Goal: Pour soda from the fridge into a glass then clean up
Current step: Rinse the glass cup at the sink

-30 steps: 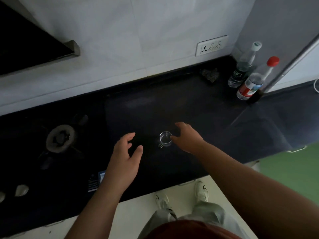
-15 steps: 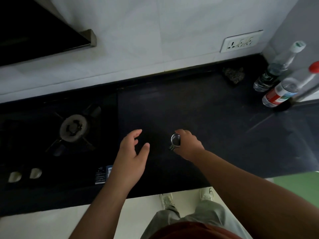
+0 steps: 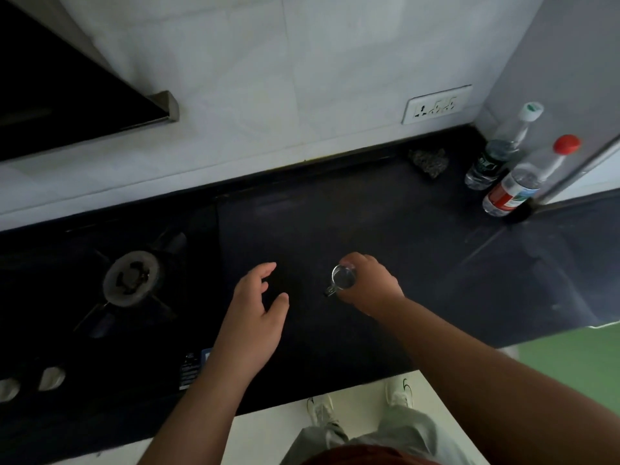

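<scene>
Head view, looking down on a dark counter. Right hand: fingers curled round a small clear glass, thumb side toward the camera and fingertips over the far rim. The glass sits at the left edge of this hand, its mouth facing up toward the camera, and a small handle sticks out at its lower left, away from the palm. Cannot tell whether the base rests on the counter or is just off it. The glass is roughly mid-counter, to the right of the gas burner and well apart from it. Left hand: holds nothing, fingers loosely spread and slightly bent, thumb apart, palm toward the glass; a clear gap of dark counter lies between it and the glass. Far right corner by the wall: two clear plastic bottles side by side, the white-capped bottle farther back and the red-capped bottle nearer, well apart from both hands. A dark crumpled lump lies just left of them. Wall socket above it. Range hood at upper left.
</scene>
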A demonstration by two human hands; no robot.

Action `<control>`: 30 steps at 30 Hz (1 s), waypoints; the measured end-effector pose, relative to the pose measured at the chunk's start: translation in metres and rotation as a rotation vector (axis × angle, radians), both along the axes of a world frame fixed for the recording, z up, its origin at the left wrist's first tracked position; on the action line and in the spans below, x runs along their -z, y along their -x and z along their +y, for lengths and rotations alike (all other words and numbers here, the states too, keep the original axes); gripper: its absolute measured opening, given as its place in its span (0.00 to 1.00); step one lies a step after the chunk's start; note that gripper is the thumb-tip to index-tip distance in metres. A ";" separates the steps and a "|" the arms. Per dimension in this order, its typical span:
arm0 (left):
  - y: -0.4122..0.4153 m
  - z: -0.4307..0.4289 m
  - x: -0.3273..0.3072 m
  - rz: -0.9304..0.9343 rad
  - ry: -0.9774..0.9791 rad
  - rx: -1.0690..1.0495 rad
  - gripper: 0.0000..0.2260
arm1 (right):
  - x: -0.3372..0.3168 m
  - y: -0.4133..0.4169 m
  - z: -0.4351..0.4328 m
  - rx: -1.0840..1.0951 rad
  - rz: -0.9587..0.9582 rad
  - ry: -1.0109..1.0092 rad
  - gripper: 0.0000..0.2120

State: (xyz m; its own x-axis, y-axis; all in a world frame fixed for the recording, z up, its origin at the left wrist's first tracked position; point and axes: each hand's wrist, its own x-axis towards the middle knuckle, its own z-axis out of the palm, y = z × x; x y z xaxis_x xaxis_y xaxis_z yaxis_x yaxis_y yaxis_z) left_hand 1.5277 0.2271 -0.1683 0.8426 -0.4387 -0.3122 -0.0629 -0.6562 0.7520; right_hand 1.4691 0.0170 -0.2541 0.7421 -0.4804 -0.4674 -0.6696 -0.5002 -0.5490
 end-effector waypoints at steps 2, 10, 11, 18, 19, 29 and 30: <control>-0.002 -0.006 -0.001 -0.003 0.022 0.046 0.22 | -0.012 0.006 -0.004 0.044 -0.041 0.007 0.22; -0.003 -0.049 0.006 0.032 0.074 0.266 0.20 | -0.044 0.059 -0.025 0.244 -0.105 0.069 0.25; -0.001 -0.057 0.008 0.039 0.074 0.297 0.20 | -0.046 0.068 -0.029 0.272 -0.101 0.075 0.25; 0.030 -0.109 0.017 0.071 0.097 0.500 0.19 | -0.055 0.138 -0.049 0.497 -0.054 0.150 0.25; 0.035 -0.115 0.017 0.072 0.100 0.527 0.19 | -0.056 0.149 -0.051 0.524 -0.050 0.157 0.25; 0.103 -0.171 -0.009 0.027 0.107 0.693 0.19 | -0.082 0.239 -0.079 0.686 -0.084 0.216 0.23; 0.110 -0.177 -0.012 0.015 0.105 0.710 0.19 | -0.086 0.247 -0.083 0.697 -0.089 0.219 0.24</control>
State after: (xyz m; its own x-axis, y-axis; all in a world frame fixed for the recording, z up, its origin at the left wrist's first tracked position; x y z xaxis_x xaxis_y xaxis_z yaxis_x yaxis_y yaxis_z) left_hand 1.4179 0.0501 -0.1565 0.3382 -0.9079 -0.2476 -0.4366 -0.3845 0.8134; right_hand 1.2224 -0.0656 -0.1685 0.2611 -0.9299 -0.2593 -0.8300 -0.0791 -0.5522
